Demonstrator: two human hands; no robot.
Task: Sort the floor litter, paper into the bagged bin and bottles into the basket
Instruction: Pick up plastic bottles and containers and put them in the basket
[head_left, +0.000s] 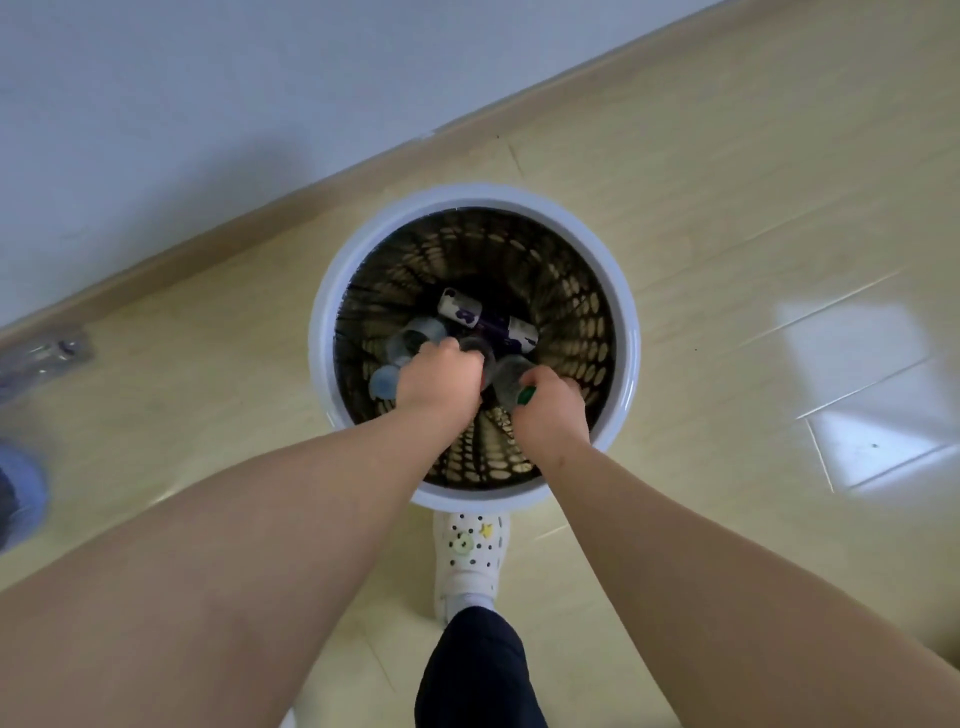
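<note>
The basket (631, 332) is showing a white rim over a dark wall dotted with oval holes. Inside, a clear bottle (511, 376) is flashing a green cap beside white-and-purple labels (460, 310). The floor (727, 234) is gleaming pale yellow; the white shoe (470, 571) is wearing coloured charms.

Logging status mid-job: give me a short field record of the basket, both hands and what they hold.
basket: white rim, dark mesh wall, upright
left hand: inside the basket, gripping a clear bottle
right hand: inside the basket, gripping a green-capped bottle
also inside: purple-labelled bottle lying down, plus more clear ones
</note>
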